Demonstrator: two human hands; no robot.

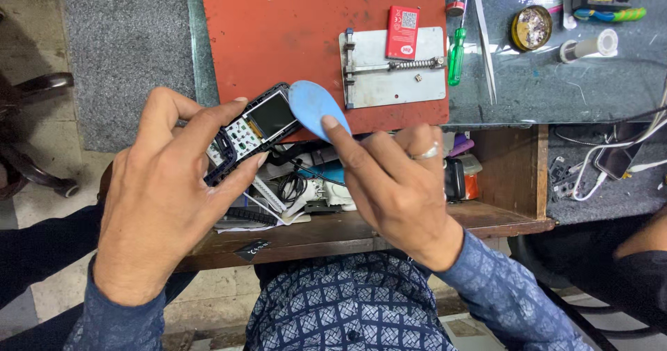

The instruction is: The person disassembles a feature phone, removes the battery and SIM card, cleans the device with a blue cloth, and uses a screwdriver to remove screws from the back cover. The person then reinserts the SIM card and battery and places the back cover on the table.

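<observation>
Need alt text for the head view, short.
Seen from above, the left hand holds an opened small phone while the right hand presses a blue plastic pry tool against its edge, over an open wooden drawer of parts. Behind lie a red mat, a metal holder and a green screwdriver.

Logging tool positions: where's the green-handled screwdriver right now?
In the head view, the green-handled screwdriver lies on the grey mat at upper right, just right of the metal clamp plate and left of the tweezers, away from both hands.
</observation>
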